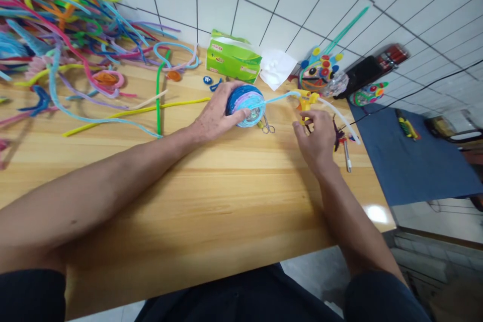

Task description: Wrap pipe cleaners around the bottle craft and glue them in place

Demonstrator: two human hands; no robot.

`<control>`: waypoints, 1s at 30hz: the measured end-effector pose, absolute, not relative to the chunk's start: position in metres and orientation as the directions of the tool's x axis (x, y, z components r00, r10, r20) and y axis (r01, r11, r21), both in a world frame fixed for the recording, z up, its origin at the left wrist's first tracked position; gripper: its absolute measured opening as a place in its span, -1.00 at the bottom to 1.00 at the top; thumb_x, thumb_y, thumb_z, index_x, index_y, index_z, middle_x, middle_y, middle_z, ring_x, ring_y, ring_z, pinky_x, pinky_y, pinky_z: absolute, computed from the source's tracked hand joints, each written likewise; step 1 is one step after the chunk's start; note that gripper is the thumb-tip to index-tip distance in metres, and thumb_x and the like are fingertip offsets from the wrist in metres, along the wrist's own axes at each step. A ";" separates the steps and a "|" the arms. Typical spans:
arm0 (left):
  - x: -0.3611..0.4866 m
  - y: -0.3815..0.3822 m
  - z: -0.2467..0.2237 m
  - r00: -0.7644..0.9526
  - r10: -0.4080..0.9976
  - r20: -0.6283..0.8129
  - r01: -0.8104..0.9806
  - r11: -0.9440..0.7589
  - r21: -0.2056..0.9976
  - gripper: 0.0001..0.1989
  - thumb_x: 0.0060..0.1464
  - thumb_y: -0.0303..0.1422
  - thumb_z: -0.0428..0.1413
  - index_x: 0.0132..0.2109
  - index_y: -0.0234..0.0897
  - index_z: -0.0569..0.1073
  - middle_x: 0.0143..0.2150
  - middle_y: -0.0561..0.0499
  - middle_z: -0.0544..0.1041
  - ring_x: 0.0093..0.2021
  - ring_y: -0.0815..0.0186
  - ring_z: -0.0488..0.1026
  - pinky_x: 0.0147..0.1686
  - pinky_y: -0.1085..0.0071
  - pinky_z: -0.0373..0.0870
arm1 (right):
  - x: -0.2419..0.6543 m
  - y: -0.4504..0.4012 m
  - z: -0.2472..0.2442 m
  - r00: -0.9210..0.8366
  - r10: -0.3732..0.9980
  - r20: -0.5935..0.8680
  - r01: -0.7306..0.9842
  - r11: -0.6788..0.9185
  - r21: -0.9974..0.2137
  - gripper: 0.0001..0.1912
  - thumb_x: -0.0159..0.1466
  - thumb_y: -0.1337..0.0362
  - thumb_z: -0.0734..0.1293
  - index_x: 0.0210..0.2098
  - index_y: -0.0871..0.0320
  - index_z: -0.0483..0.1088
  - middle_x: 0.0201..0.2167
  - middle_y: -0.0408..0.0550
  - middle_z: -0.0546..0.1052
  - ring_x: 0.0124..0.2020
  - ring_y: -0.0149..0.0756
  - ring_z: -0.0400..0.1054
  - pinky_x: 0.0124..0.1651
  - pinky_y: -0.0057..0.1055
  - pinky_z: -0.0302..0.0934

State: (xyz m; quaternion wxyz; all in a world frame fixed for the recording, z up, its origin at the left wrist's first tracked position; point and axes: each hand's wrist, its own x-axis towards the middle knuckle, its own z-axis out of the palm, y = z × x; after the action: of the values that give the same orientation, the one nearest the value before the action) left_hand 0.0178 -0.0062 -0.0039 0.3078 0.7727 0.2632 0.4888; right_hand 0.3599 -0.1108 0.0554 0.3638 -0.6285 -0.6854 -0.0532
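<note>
My left hand (pixel 222 115) is closed around a round piece wound with pipe cleaners (pixel 247 98), dark blue at the far edge, then purple and light blue. My thumb presses its near face, where a shiny clear part shows. From it a light-blue pipe cleaner end (pixel 279 97) runs right to the nozzle area of a yellow hot glue gun (pixel 306 98). A whitish glue stick (pixel 341 116) sticks out behind the gun. Close by the gun's handle is my right hand (pixel 319 138), with thumb and bent fingers apart. Scissors (pixel 267 127) lie partly hidden beyond the round piece.
Many coloured pipe cleaners (pixel 75 25) heap at the left. A green tissue pack (pixel 234 58) and a white tissue (pixel 277 68) stand by the tiled wall. Decorated crafts (pixel 320 70) are at the back right, with a pen (pixel 347 156) and a blue mat (pixel 411 156) nearer.
</note>
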 end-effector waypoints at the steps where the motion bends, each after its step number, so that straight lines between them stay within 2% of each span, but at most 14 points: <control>1: 0.017 -0.006 -0.004 0.383 0.707 0.595 0.109 -0.674 0.731 -0.08 0.42 0.48 0.25 0.56 -0.04 0.41 0.58 -0.29 0.58 0.60 -0.30 0.53 0.67 -0.35 0.46 | 0.345 -0.121 0.061 -0.043 0.797 0.603 0.891 0.304 -0.338 -0.68 0.54 -0.09 0.50 0.12 -0.06 0.62 0.16 0.15 0.74 0.24 0.19 0.63 0.49 0.35 0.49; 4: 0.017 -0.005 -0.005 0.376 0.708 0.597 0.115 -0.676 0.728 -0.06 0.40 0.48 0.27 0.57 -0.05 0.41 0.58 -0.29 0.58 0.62 -0.31 0.52 0.70 -0.35 0.43 | 0.300 -0.128 0.079 -0.202 0.759 0.619 0.839 0.460 -0.291 -0.70 0.60 -0.06 0.47 0.23 -0.15 0.63 0.37 0.13 0.68 0.54 0.30 0.49 0.65 0.49 0.32; 6: 0.017 -0.005 -0.005 0.372 0.709 0.599 0.115 -0.676 0.728 -0.06 0.40 0.48 0.27 0.57 -0.04 0.41 0.58 -0.28 0.59 0.61 -0.31 0.53 0.69 -0.37 0.44 | 0.279 -0.117 0.086 -0.259 0.757 0.600 0.796 0.520 -0.312 -0.72 0.64 -0.03 0.44 0.25 -0.18 0.63 0.42 0.09 0.66 0.58 0.27 0.47 0.68 0.46 0.28; 8: 0.018 -0.007 -0.005 0.367 0.709 0.603 0.111 -0.677 0.728 -0.08 0.41 0.48 0.26 0.57 -0.02 0.41 0.58 -0.27 0.59 0.61 -0.30 0.53 0.68 -0.37 0.46 | 0.268 -0.103 0.087 -0.275 0.741 0.613 0.794 0.534 -0.289 -0.74 0.69 -0.01 0.36 0.20 -0.16 0.66 0.31 0.06 0.73 0.45 0.19 0.58 0.62 0.39 0.37; 11: 0.019 -0.009 -0.004 0.361 0.708 0.607 0.100 -0.676 0.730 -0.11 0.43 0.48 0.24 0.56 0.02 0.42 0.56 -0.25 0.61 0.62 -0.28 0.53 0.68 -0.34 0.47 | 0.265 -0.089 0.080 -0.240 0.738 0.631 0.828 0.495 -0.264 -0.64 0.72 -0.07 0.27 0.07 -0.15 0.69 0.05 0.03 0.81 0.19 0.13 0.70 0.47 0.32 0.50; 13: 0.019 -0.010 -0.004 0.362 0.712 0.601 0.093 -0.670 0.737 -0.12 0.43 0.48 0.24 0.56 0.03 0.42 0.57 -0.24 0.60 0.64 -0.29 0.52 0.69 -0.34 0.45 | 0.267 -0.086 0.073 -0.200 0.766 0.611 0.835 0.460 -0.303 -0.63 0.71 -0.12 0.28 0.04 -0.18 0.70 -0.02 0.04 0.81 0.16 0.17 0.70 0.45 0.34 0.52; 17: 0.017 -0.007 -0.007 0.371 0.723 0.582 0.098 -0.654 0.750 -0.09 0.42 0.48 0.26 0.58 0.03 0.40 0.60 -0.24 0.57 0.66 -0.31 0.50 0.72 -0.39 0.42 | 0.272 -0.086 0.061 -0.185 0.793 0.580 0.806 0.460 -0.372 -0.65 0.71 -0.10 0.30 0.05 -0.18 0.70 0.01 0.06 0.81 0.19 0.20 0.69 0.50 0.38 0.50; 23: 0.015 -0.006 -0.007 0.384 0.725 0.571 0.105 -0.649 0.753 -0.08 0.41 0.49 0.26 0.59 0.05 0.38 0.63 -0.22 0.55 0.69 -0.32 0.45 0.73 -0.43 0.37 | 0.272 -0.083 0.055 -0.193 0.805 0.561 0.780 0.473 -0.410 -0.69 0.72 -0.01 0.31 0.08 -0.16 0.72 0.06 0.03 0.80 0.24 0.15 0.69 0.52 0.30 0.50; 27: 0.011 -0.010 -0.002 0.407 0.741 0.533 0.141 -0.628 0.765 -0.08 0.45 0.46 0.27 0.60 -0.01 0.33 0.67 -0.23 0.51 0.68 -0.27 0.45 0.70 -0.45 0.41 | 0.270 -0.082 0.057 -0.188 0.828 0.528 0.760 0.463 -0.456 -0.71 0.71 -0.01 0.34 0.09 -0.16 0.72 0.07 0.04 0.79 0.26 0.17 0.69 0.53 0.33 0.47; 30: 0.008 -0.010 -0.002 0.422 0.742 0.521 0.158 -0.626 0.764 -0.11 0.49 0.42 0.25 0.62 0.03 0.31 0.69 -0.19 0.49 0.68 -0.23 0.44 0.71 -0.45 0.41 | 0.267 -0.082 0.058 -0.187 0.842 0.506 0.753 0.454 -0.476 -0.71 0.72 0.03 0.33 0.07 -0.14 0.72 0.10 0.06 0.80 0.25 0.16 0.68 0.54 0.33 0.44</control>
State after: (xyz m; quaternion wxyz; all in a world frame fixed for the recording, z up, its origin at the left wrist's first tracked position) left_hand 0.0083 -0.0100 -0.0024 0.3221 0.7794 0.2888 0.4533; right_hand 0.2675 -0.0821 0.0578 0.3699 -0.5193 -0.7681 0.0598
